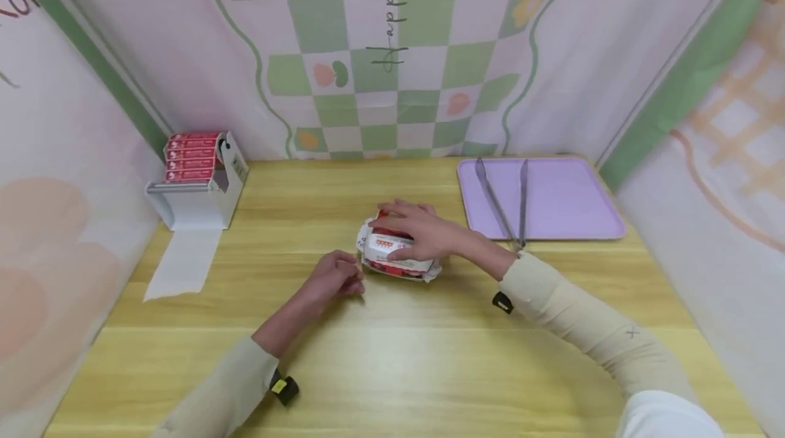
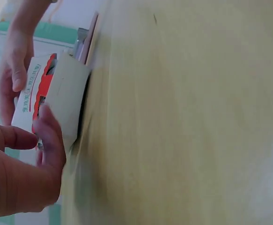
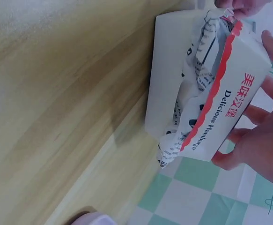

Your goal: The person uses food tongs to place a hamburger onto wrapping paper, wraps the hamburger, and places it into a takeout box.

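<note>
A white and red hamburger box (image 1: 392, 247) sits on the wooden table, printed "Delicious Hamburger" along its side. Printed wrapping paper (image 3: 199, 79) bulges out between its lid and base. From above, my right hand (image 1: 426, 230) grips the lid, fingers spread across the top and the thumb on the near side. My left hand (image 1: 334, 280) is just left of the box, its fingers loosely bent. In the left wrist view, its thumb and forefinger (image 2: 49, 133) stand apart, overlapping the box's corner.
Back right, metal tongs (image 1: 520, 210) lie spread on a purple tray (image 1: 573, 199), their joined end over its front edge. At the left stands a white dispenser (image 1: 193, 206) holding several red packs (image 1: 191, 155); a white paper strip (image 1: 184, 264) extends from it. Printed curtains (image 1: 368, 50) enclose the table.
</note>
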Available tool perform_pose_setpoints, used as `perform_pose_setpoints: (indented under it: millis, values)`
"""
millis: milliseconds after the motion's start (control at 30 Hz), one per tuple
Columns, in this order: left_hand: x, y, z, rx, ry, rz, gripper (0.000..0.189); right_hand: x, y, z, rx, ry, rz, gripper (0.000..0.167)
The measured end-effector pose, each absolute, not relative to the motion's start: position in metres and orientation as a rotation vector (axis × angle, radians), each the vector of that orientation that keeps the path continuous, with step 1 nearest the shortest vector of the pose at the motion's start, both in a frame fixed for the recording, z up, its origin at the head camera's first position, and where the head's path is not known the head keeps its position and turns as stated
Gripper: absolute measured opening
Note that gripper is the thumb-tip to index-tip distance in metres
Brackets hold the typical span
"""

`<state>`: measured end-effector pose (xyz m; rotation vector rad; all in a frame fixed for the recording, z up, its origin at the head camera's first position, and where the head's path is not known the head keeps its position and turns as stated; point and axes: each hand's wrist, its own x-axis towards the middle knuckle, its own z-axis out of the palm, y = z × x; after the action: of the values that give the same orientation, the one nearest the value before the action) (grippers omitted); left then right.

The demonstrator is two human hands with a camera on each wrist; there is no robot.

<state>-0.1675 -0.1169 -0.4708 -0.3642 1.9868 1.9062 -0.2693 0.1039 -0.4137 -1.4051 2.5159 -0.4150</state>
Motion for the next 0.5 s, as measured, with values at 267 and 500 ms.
perform_pose_setpoints:
  millis: [267, 500]
  values:
    - [-0.165, -0.109, -0.461, -0.035, 2.681, 1.602, 0.037, -0.265, 0.106, -0.414, -1.516, 2.514, -0.474, 0.054]
    - [-0.190, -0.094, -0.439, 0.842, 3.109, 0.782, 0.088, -0.264, 0.120, -0.411, -1.438, 2.541, -0.722, 0.048]
